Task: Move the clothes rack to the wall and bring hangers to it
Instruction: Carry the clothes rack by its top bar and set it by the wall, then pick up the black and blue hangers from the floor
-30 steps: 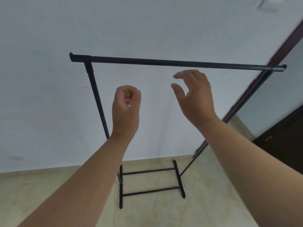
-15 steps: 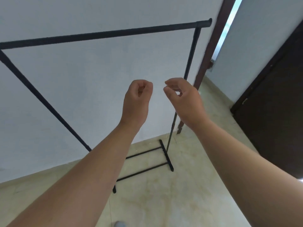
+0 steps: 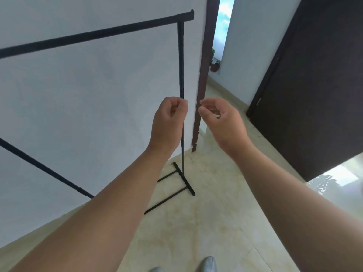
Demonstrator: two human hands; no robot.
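Observation:
The black clothes rack (image 3: 98,33) stands close along the white wall (image 3: 88,105). Its top bar runs off the left edge, and its right upright (image 3: 180,65) drops to a T-shaped foot (image 3: 185,182) on the floor. My left hand (image 3: 169,120) is raised in a loose fist, empty; it overlaps the right upright in the view, while the rack itself stands farther back by the wall. My right hand (image 3: 222,118) hangs beside it, fingers curled toward the thumb, holding nothing. No hangers are in view.
A brown door frame (image 3: 204,75) edges a narrow bright opening just right of the rack. A dark door (image 3: 314,85) fills the right side. Glossy beige floor tiles (image 3: 216,213) stretch below, and my shoes (image 3: 208,264) show at the bottom edge.
The view has swung right, so the rack now sits left and the doorway and dark door show. My right hand's fingers have curled in, and both hands have drawn closer together.

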